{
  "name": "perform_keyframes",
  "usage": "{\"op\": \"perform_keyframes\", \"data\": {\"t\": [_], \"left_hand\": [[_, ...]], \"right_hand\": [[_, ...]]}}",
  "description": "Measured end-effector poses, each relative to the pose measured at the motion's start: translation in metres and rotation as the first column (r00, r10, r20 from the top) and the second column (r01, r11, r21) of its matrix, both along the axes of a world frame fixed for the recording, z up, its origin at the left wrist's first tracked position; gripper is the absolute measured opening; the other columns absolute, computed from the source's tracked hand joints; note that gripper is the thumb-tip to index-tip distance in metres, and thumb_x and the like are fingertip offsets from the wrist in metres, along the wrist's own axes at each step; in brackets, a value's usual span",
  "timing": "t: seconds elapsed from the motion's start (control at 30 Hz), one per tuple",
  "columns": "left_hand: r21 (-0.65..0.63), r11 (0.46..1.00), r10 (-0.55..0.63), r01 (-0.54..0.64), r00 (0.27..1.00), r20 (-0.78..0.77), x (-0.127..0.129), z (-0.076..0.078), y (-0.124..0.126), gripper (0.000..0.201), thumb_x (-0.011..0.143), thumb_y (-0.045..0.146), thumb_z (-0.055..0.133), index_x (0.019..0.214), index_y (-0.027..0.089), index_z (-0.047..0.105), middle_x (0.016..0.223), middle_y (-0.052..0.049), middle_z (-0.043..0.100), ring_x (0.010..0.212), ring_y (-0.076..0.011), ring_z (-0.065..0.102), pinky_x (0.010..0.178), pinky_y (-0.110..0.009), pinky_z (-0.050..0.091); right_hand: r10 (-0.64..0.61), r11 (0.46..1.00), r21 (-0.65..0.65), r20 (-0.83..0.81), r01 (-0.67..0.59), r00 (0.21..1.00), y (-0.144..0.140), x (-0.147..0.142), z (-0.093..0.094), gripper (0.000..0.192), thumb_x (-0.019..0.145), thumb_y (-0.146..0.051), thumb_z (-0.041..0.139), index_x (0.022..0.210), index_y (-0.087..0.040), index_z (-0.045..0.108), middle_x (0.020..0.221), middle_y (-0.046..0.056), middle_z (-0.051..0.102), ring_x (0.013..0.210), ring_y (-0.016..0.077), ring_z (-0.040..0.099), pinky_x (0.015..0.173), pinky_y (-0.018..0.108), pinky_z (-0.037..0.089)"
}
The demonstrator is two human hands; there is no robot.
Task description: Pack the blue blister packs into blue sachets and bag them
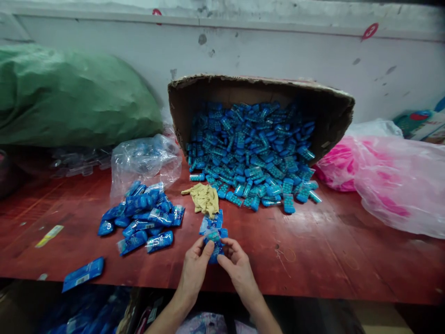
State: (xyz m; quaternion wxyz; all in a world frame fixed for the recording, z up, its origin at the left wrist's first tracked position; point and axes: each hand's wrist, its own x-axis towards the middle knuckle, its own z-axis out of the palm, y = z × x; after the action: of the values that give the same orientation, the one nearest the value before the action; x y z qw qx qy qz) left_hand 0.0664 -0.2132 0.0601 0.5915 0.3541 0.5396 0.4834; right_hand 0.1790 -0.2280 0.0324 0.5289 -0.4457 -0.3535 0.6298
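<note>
My left hand (195,269) and my right hand (237,265) meet at the table's near edge, both pinching one small blue packet (214,242) between fingertips. Just beyond it lie two or three more blue packets (211,223). A tipped cardboard box (194,95) at the back spills a heap of small blue items (253,155) onto the red table (313,250). A pile of filled blue packets (144,218) lies to the left of my hands.
A crumpled tan glove (205,198) lies ahead of my hands. A clear plastic bag (144,160) sits behind the packet pile, a green sack (69,95) at far left, pink plastic bags (389,178) at right. One loose blue packet (83,273) lies near the front left edge.
</note>
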Motion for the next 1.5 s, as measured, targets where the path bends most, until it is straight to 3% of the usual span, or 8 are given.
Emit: {"op": "perform_keyframes", "data": {"t": [0.17,0.33,0.57,0.8,1.0,1.2,1.37,1.5], "left_hand": [[-0.03,0.999,0.024,-0.021,0.995,0.1,-0.007,0.003,0.004,0.029,0.066,0.029,0.067,0.091,0.017,0.066,0.088,-0.005,0.069,0.086,-0.0195,0.06,0.077,-0.027,0.044],[0.003,0.999,-0.048,0.048,0.988,0.144,-0.015,0.0,0.008,0.036,0.066,0.026,0.068,0.101,0.019,0.062,0.078,-0.002,0.068,0.071,-0.0153,0.059,0.069,-0.026,0.046],[0.046,0.995,-0.093,0.086,0.983,0.16,-0.02,0.003,0.008,0.033,0.058,0.013,0.071,0.09,0.019,0.068,0.082,-0.004,0.07,0.079,-0.0183,0.062,0.073,-0.027,0.047],[0.162,0.985,-0.049,0.058,0.997,-0.059,-0.027,0.007,0.003,0.016,0.065,0.019,0.066,0.081,0.019,0.072,0.082,-0.004,0.071,0.08,-0.0186,0.061,0.076,-0.024,0.045],[0.16,0.985,-0.041,0.069,0.985,-0.17,-0.038,0.014,-0.003,0.017,0.065,0.024,0.067,0.081,0.022,0.071,0.082,-0.004,0.071,0.082,-0.0213,0.062,0.078,-0.028,0.046],[0.149,0.989,0.007,0.01,0.993,-0.114,-0.038,0.014,-0.011,0.028,0.062,0.023,0.07,0.09,0.022,0.068,0.086,-0.004,0.071,0.085,-0.0216,0.062,0.077,-0.028,0.047],[0.211,0.974,0.135,-0.079,0.954,-0.267,-0.034,0.013,-0.016,0.012,0.068,0.027,0.064,0.077,0.02,0.068,0.077,-0.003,0.071,0.076,-0.0188,0.064,0.07,-0.026,0.049],[0.335,0.939,0.215,-0.075,0.889,-0.403,-0.034,0.011,-0.018,0.015,0.073,0.029,0.057,0.081,0.021,0.068,0.079,-0.002,0.071,0.074,-0.0173,0.064,0.071,-0.027,0.051]], "right_hand": [[0.059,0.991,-0.105,-0.234,-0.086,0.97,0.001,0.005,0.008,0.025,0.067,-0.019,0.066,0.091,-0.017,0.057,0.08,0.0,0.06,0.07,0.0109,0.055,0.065,0.023,0.044],[0.096,0.949,-0.221,-0.481,-0.226,0.872,0.0,0.007,0.011,0.019,0.067,-0.021,0.064,0.084,-0.016,0.056,0.064,-0.003,0.057,0.051,0.007,0.05,0.058,0.024,0.046],[0.101,0.91,-0.252,-0.633,-0.328,0.767,-0.007,0.006,0.009,0.022,0.07,-0.025,0.06,0.09,-0.018,0.055,0.054,-0.005,0.055,0.048,0.009,0.051,0.057,0.027,0.048],[0.128,0.908,-0.203,-0.698,-0.366,0.705,-0.014,-0.002,0.01,0.026,0.072,-0.027,0.057,0.096,-0.019,0.057,0.059,-0.004,0.051,0.048,0.008,0.045,0.049,0.024,0.048],[0.096,0.94,-0.206,-0.605,-0.272,0.79,-0.016,-0.005,0.019,0.028,0.072,-0.026,0.058,0.099,-0.02,0.057,0.06,-0.004,0.054,0.047,0.0086,0.047,0.049,0.027,0.05],[0.049,0.973,-0.188,-0.404,-0.135,0.913,-0.02,-0.011,0.03,0.027,0.072,-0.029,0.062,0.097,-0.02,0.056,0.065,-0.003,0.057,0.045,0.0077,0.049,0.049,0.027,0.05],[0.022,0.997,-0.069,-0.21,-0.038,0.977,-0.021,-0.015,0.033,0.029,0.072,-0.029,0.064,0.099,-0.021,0.056,0.085,0.001,0.061,0.059,0.0101,0.054,0.054,0.025,0.052],[-0.001,0.997,0.077,0.047,-0.002,0.999,-0.026,-0.016,0.031,0.027,0.077,-0.026,0.058,0.104,-0.021,0.056,0.098,0.004,0.062,0.084,0.0165,0.059,0.071,0.028,0.052]]}}
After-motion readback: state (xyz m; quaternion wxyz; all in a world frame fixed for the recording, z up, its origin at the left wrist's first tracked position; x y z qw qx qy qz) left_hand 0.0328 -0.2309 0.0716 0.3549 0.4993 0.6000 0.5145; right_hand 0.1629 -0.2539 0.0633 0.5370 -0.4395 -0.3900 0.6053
